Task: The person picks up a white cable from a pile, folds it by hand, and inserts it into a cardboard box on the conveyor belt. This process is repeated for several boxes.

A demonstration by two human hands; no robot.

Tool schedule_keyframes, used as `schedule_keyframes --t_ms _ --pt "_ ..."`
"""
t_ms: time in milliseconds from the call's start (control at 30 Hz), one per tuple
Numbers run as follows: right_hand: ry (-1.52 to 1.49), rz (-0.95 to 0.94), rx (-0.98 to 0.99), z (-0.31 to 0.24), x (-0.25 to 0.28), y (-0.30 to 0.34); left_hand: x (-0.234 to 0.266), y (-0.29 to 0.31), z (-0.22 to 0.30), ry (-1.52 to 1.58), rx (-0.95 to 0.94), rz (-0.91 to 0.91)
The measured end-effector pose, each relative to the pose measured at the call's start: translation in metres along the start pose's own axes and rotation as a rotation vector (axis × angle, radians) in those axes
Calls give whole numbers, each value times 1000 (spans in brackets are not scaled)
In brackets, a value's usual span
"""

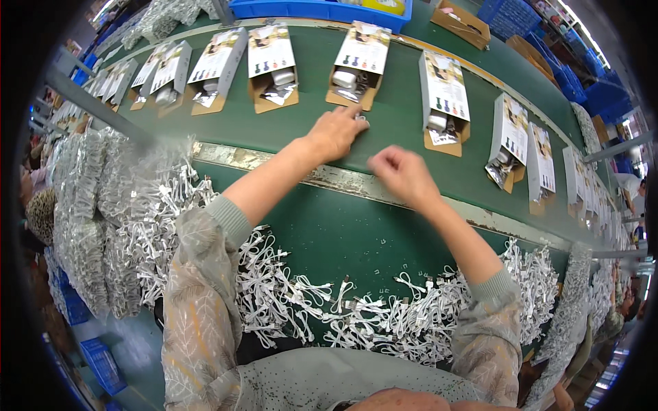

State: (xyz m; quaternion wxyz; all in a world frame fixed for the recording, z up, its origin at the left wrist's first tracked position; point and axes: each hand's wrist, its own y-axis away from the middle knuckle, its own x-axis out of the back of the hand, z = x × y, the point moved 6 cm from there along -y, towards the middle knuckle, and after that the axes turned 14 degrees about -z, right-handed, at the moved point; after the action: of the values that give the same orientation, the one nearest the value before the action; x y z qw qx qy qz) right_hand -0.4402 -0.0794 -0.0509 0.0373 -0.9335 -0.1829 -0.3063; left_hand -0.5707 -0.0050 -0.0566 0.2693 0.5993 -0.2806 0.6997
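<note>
My left hand (pixel 336 133) reaches over the green belt (pixel 288 130), its fingertips beside the flap of an open carton (pixel 363 48). A small whitish bit shows between its closed thumb and fingers, too small to name. To the right, my right hand (pixel 406 177) is above the belt's near edge, fingers curled in and smeared by motion; anything inside them is hidden. The carton lies with its open end toward me, a white rounded item (pixel 345 77) and a silvery packet showing in its mouth. Closer to me, many bundled white cables (pixel 411 318) are heaped on a green table.
More open cartons (pixel 272 51) line the belt on both sides, including one to the right (pixel 445 85). A worn metal rail (pixel 356 185) separates belt and table. Bagged cables (pixel 82 219) are stacked at left. A blue bin (pixel 301 9) stands beyond the belt.
</note>
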Motion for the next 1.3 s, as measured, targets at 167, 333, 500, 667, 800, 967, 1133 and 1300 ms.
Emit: schedule_keyframes --t_ms 167,333,500,667,800,967,1133,1300 --pt "219 -844 418 -90 -88 87 -1 -8 16 -216 -12 -228" --pt "560 -813 618 -83 -151 136 9 19 -23 212 415 -7" --pt "366 -514 427 -71 -133 106 -14 29 -88 753 835 -5" --pt "317 -302 290 -67 -95 65 -29 23 -133 927 929 328" --pt "116 -193 255 -46 -59 44 12 18 -67 671 532 380" --pt "-476 -330 -93 -26 -25 24 21 54 5 508 -119 41" --pt "-1182 -132 -401 -4 0 -1 0 93 36 353 -282 -281" --pt "-1499 -202 -366 19 -29 -38 7 106 22 299 -154 -273"
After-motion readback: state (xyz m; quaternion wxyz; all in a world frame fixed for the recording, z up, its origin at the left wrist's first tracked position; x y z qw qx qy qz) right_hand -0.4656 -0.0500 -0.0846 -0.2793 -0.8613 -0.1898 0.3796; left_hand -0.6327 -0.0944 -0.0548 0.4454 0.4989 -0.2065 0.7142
